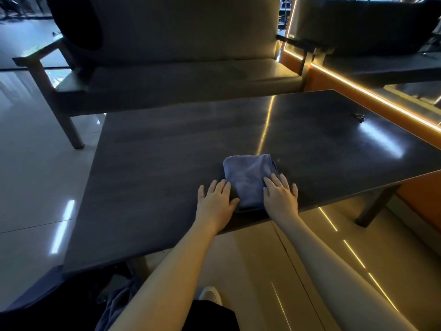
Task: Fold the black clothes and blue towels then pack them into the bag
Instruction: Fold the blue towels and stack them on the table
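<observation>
A blue towel (pixel 248 177), folded into a small thick square, lies near the front edge of the dark table (pixel 167 163). My left hand (pixel 216 199) lies flat on the table against the towel's left side, the thumb touching its near corner. My right hand (pixel 280 194) rests flat with straight fingers on the towel's right part and the table beside it. More bluish cloth (pixel 114 304) hangs low at the bottom left, below the table edge. A black cloth (pixel 76 22) hangs over the sofa's left backrest. No bag is in view.
A grey sofa (pixel 181 56) with a wooden frame stands behind the table. A small metal object (pixel 358 117) lies at the table's far right. An orange wall with a lit strip (pixel 372 94) runs along the right. Glossy floor (pixel 35 163) lies to the left.
</observation>
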### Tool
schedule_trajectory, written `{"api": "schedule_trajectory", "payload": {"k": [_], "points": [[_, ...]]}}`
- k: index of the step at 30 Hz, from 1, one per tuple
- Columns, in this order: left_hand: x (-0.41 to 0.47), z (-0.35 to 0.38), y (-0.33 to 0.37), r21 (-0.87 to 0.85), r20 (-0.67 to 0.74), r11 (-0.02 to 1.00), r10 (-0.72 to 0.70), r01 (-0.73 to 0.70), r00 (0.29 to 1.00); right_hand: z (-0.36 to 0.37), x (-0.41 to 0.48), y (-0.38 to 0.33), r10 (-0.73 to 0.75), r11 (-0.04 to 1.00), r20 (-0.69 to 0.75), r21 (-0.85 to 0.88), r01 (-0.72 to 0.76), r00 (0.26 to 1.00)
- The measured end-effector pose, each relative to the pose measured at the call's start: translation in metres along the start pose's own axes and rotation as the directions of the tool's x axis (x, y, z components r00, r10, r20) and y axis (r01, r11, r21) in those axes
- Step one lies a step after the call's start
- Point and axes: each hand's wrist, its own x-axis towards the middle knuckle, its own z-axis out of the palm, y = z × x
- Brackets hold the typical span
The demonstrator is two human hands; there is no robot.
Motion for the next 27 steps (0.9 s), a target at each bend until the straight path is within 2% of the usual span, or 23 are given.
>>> {"api": "schedule_trajectory", "payload": {"k": [6, 15, 23, 27], "points": [[-0.028, -0.014, -0.022, 0.009, -0.054, 0.998, -0.064, 0.064, 0.997, -0.005, -0.02, -0.024, -0.094, 0.993, -0.093, 0.057, 0.1, 0.991], [-0.091, -0.044, -0.081, -0.029, -0.174, 0.974, -0.225, 0.223, 0.959, 0.003, -0.055, -0.123, -0.265, 0.938, -0.117, 0.198, 0.284, 0.957], [-0.158, -0.06, -0.134, -0.113, -0.264, 0.899, -0.438, 0.423, 0.859, 0.026, -0.093, -0.204, -0.428, 0.845, -0.049, 0.333, 0.419, 0.902], [-0.197, -0.063, -0.156, -0.155, -0.299, 0.833, -0.551, 0.53, 0.779, 0.042, -0.12, -0.242, -0.531, 0.764, -0.025, 0.419, 0.491, 0.847]]}}
